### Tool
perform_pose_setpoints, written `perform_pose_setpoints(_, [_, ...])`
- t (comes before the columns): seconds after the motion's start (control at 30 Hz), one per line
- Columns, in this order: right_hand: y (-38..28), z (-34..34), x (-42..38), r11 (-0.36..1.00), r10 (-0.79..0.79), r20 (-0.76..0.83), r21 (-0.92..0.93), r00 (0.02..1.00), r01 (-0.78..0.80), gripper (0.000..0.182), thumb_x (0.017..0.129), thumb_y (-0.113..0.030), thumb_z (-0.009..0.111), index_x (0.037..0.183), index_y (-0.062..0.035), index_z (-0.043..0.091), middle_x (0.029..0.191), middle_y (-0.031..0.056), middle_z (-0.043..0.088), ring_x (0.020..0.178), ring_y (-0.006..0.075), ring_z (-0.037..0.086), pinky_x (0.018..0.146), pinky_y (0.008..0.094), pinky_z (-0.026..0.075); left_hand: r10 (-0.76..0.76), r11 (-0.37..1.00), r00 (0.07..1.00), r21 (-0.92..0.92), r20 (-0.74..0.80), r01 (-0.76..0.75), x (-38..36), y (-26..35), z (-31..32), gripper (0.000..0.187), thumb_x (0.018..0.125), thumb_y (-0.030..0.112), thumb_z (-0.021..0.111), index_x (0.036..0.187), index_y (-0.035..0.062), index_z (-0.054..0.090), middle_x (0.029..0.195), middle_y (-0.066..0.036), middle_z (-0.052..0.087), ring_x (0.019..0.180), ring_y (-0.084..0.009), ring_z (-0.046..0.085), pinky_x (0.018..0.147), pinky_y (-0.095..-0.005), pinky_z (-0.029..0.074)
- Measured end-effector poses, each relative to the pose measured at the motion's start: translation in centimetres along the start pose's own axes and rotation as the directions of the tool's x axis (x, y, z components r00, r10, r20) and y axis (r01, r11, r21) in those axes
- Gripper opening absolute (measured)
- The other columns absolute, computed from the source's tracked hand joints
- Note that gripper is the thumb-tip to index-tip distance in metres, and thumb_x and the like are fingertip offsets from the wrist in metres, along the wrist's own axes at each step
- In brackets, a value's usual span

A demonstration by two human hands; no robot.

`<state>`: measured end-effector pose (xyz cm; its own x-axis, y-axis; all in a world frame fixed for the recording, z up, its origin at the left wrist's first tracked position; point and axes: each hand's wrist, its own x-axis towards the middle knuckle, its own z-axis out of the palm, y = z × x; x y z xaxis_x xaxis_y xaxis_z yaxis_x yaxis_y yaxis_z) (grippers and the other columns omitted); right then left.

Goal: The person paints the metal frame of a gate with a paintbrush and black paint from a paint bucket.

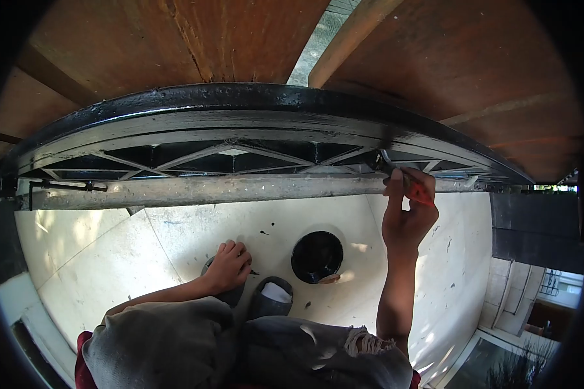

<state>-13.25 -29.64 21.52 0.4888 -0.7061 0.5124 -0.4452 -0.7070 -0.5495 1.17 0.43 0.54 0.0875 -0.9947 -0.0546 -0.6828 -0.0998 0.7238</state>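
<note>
My right hand (410, 211) is closed round the red handle of a paintbrush (418, 191). The brush's metal band and dark tip touch or nearly touch the lattice of a black metal frame (240, 120), right of its middle. My left hand (230, 264) rests near my knee above a dark shoe, its fingers curled; whether anything is in them is hidden. Between my hands a round black container (316, 257) stands on the pale floor, its inside dark.
A grey, paint-flecked rail (207, 190) runs below the lattice. Brown wooden panels (136, 42) lie beyond the frame. Dark shoes (270, 298) are under my knees. Dark spots mark the tiled floor (194, 233). Dark posts stand at both sides.
</note>
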Motion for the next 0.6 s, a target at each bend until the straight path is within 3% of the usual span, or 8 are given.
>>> perform_pose_setpoints(0.07, [0.7,0.7,-0.5,0.995,-0.01,-0.058,0.094,0.998,0.015,0.013,0.093,-0.004,0.071,0.103,-0.0032,0.062,0.081,0.0107,0.07,0.068,0.0176,0.071,0.065,0.0248,0.054,0.005,1.0,1.0,-0.008,-0.004,-0.005,0.2,0.1,0.1,0.011,0.081,0.015,0.066,0.09,0.0084,0.063,0.099,-0.01,0.053,0.097,-0.029,0.049,0.086,-0.0422,0.039])
perform_pose_setpoints(0.2, [0.5,1.3,-0.9,0.996,-0.08,0.011,-0.035,0.997,0.08,0.018,0.092,-0.005,0.072,0.107,-0.0018,0.062,0.082,0.0108,0.071,0.071,0.0189,0.073,0.065,0.0247,0.055,-0.001,1.0,1.0,-0.001,-0.004,0.001,0.2,0.1,0.1,0.011,0.081,0.015,0.066,0.09,0.0084,0.063,0.099,-0.01,0.053,0.096,-0.029,0.049,0.086,-0.0426,0.04])
perform_pose_setpoints(0.27, [0.8,0.9,-0.9,0.993,-0.094,-0.118,-0.076,0.989,0.086,0.02,0.092,-0.005,0.072,0.108,-0.0021,0.061,0.083,0.0119,0.071,0.071,0.0192,0.074,0.064,0.0257,0.055,-0.003,1.0,1.0,-0.014,0.003,0.003,0.1,0.1,-0.1,0.011,0.081,0.014,0.066,0.089,0.0083,0.063,0.099,-0.01,0.053,0.096,-0.0291,0.049,0.086,-0.0428,0.04])
perform_pose_setpoints(0.33, [0.5,1.2,-1.1,0.996,-0.08,-0.129,-0.053,0.988,0.073,0.021,0.091,-0.006,0.072,0.108,-0.0021,0.062,0.083,0.0119,0.071,0.071,0.0201,0.074,0.064,0.0267,0.056,0.001,1.0,1.0,0.003,-0.007,-0.001,0.2,0.0,0.1,0.01,0.081,0.014,0.066,0.089,0.0082,0.063,0.099,-0.01,0.053,0.095,-0.0292,0.049,0.086,-0.0428,0.04])
perform_pose_setpoints(0.43, [0.9,2.5,-1.7,0.973,-0.227,-0.066,-0.053,0.972,0.224,0.023,0.091,-0.007,0.073,0.11,-0.0004,0.062,0.084,0.0118,0.072,0.069,0.0213,0.073,0.062,0.0279,0.057,0.0,1.0,1.0,0.005,-0.005,0.0,0.1,0.0,0.3,0.01,0.081,0.014,0.066,0.089,0.0081,0.063,0.099,-0.01,0.053,0.096,-0.0295,0.049,0.086,-0.043,0.04])
perform_pose_setpoints(0.53, [0.9,1.3,-1.8,0.98,-0.176,-0.126,-0.116,0.976,0.162,0.024,0.09,-0.007,0.074,0.11,-0.0002,0.062,0.083,0.0124,0.072,0.068,0.0225,0.073,0.06,0.0295,0.057,-0.002,1.0,1.0,-0.011,-0.002,0.002,0.2,0.1,0.0,0.01,0.082,0.014,0.066,0.089,0.0081,0.063,0.099,-0.01,0.053,0.096,-0.0299,0.049,0.086,-0.0433,0.04])
perform_pose_setpoints(0.6, [0.7,1.0,-2.4,0.993,-0.105,-0.142,-0.063,0.984,0.097,0.024,0.09,-0.006,0.073,0.11,-0.0004,0.062,0.084,0.0123,0.072,0.068,0.0238,0.073,0.06,0.031,0.057,-0.002,1.0,1.0,-0.001,-0.002,0.002,0.2,0.0,0.1,0.01,0.082,0.014,0.066,0.089,0.0081,0.063,0.099,-0.01,0.053,0.096,-0.0301,0.049,0.086,-0.0434,0.04])
